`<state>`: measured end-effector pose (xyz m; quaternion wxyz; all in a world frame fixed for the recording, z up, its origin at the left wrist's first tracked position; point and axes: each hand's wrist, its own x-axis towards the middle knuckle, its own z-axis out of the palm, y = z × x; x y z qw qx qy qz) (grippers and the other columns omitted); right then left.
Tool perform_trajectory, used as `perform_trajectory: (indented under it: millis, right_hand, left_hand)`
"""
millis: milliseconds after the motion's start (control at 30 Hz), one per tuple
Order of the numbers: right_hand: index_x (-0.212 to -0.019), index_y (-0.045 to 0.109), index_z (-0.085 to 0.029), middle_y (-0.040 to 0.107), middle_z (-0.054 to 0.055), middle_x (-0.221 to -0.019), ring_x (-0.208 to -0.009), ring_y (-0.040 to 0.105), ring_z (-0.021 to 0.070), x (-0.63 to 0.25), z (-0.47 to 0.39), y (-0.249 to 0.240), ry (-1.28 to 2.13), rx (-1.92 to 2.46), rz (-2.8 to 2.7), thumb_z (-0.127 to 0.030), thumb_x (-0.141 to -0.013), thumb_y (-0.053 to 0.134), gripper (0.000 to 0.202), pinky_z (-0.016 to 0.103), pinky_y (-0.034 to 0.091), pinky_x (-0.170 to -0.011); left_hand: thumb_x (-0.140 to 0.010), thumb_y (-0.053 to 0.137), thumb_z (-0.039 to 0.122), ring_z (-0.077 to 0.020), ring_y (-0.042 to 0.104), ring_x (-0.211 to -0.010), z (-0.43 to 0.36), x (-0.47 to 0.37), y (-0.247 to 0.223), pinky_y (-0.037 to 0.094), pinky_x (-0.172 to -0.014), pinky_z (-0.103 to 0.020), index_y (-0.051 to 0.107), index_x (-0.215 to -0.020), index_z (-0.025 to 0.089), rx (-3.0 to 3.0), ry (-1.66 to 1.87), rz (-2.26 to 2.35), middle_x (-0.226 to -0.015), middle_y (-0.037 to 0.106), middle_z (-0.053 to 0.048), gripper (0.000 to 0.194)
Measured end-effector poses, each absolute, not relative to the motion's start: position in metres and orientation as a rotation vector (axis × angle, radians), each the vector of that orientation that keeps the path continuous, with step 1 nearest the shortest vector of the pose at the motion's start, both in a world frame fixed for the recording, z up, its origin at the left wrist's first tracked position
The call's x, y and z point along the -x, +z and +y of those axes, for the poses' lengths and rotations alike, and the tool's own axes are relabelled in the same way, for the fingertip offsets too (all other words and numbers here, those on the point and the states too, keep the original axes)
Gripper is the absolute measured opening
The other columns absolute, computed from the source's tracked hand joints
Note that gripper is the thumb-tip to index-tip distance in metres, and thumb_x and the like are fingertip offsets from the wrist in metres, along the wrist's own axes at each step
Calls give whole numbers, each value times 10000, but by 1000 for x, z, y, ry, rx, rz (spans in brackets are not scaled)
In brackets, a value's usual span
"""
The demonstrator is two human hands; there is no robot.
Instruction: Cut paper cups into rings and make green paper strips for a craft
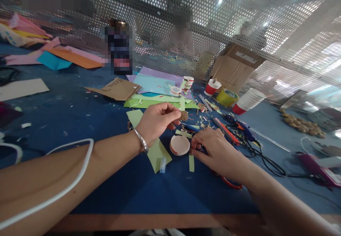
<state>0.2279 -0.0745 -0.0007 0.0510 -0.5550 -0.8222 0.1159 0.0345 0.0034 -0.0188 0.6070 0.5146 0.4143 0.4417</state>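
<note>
My left hand [161,119], with a silver bracelet at its wrist, pinches a small round brown cardboard disc [184,116] between thumb and fingers. A pale green paper strip [182,103] rises just behind the disc; I cannot tell whether they are joined. My right hand [209,145] is curled closed around something dark, mostly hidden under the fingers. Beside its fingertips sits a shallow cut-off paper cup base [180,145]. Light green paper strips [191,162] and a green sheet [157,156] lie around it. A red handle [231,183] shows beneath my right wrist.
Paper scraps litter the blue table [128,193]. To the right are a glue gun [246,131], black cables, a red cutter [226,131], stacked paper cups [250,100] and yellow tape [227,97]. Colored sheets [157,81] and cardboard [117,88] lie behind. A white cable [80,179] crosses my left forearm.
</note>
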Motion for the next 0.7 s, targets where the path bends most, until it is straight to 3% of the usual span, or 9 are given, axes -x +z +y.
perform_trajectory:
  millis: [333,600,700]
  right_hand:
    - [-882,602,-223,620,-36,-804,-717,573,127,-228,-86,22,821,1569,-2091,-202,-924,604,46,249,447,-667]
    - [-859,611,-220,602,-48,-762,-678,549,107,-231,-79,9,716,1499,-1919,-191,-885,654,58,224,440,-638]
    - [-861,617,-220,605,-41,-778,-686,556,106,-230,-78,7,684,1467,-1885,-202,-883,667,58,222,450,-640]
  left_hand:
    - [-838,691,231,-131,690,-679,1,-36,-16,527,-548,-206,608,-783,162,-1141,1001,958,-768,693,-21,121]
    - [-935,585,185,-180,740,-713,-15,-41,-9,558,-469,-224,526,-846,177,-1086,840,944,-889,671,-24,107]
    - [-962,551,159,-158,735,-713,-19,-43,-7,599,-554,-242,518,-841,170,-1057,824,926,-855,655,-12,126]
